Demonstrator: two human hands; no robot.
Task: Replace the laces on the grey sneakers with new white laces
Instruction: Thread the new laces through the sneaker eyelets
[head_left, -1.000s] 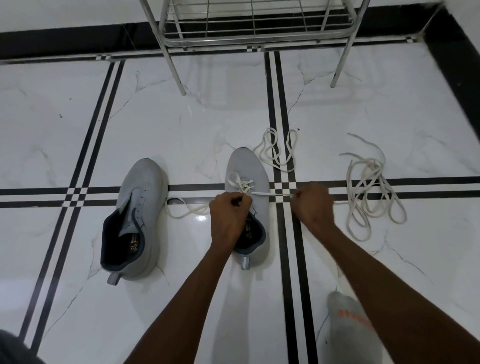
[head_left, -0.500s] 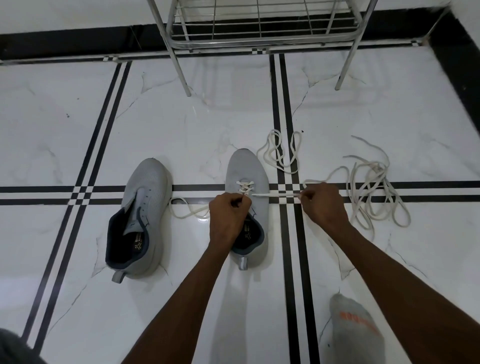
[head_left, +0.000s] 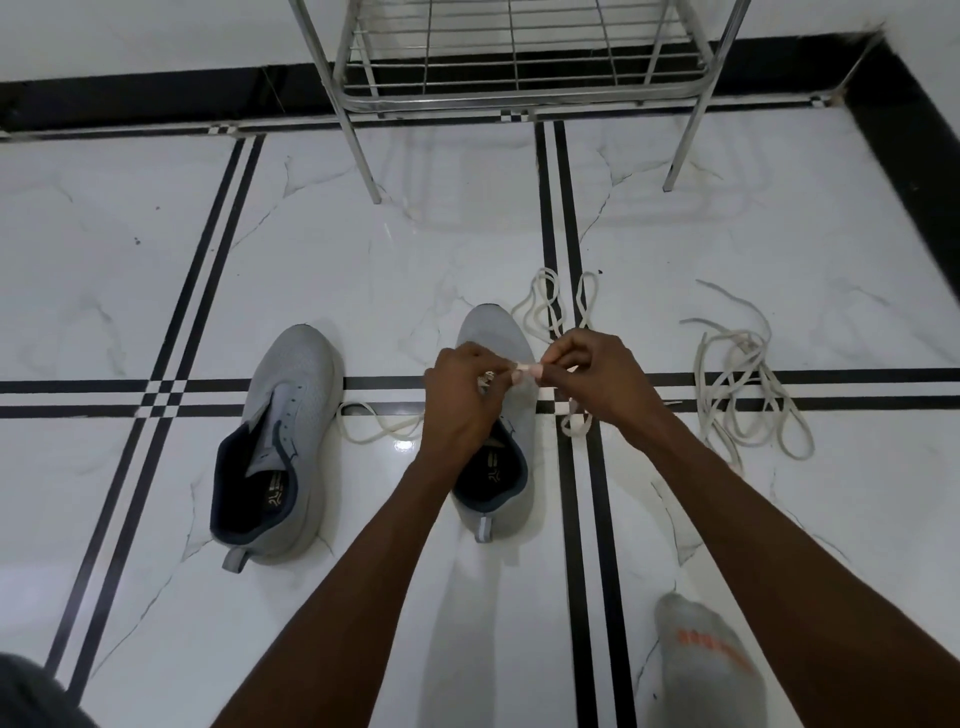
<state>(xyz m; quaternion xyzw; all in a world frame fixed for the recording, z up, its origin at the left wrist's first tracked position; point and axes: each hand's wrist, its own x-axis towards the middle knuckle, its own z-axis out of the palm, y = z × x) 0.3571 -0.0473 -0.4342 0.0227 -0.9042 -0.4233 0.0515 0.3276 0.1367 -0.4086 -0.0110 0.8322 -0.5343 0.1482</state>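
On the floor (head_left: 363, 270), the unlaced left sneaker (head_left: 283, 447) lies left. At the right sneaker (head_left: 498, 415), the left hand (head_left: 462, 400) and right hand (head_left: 597, 379) each pinch the white lace (head_left: 525, 368) between curled fingers. A loose lace pile (head_left: 748, 395) lies right.

Both forearms are bare, no sleeves or watch showing. There's a light grey ankle sock with orange printed stripes (head_left: 711, 660) on one foot, bottom right.
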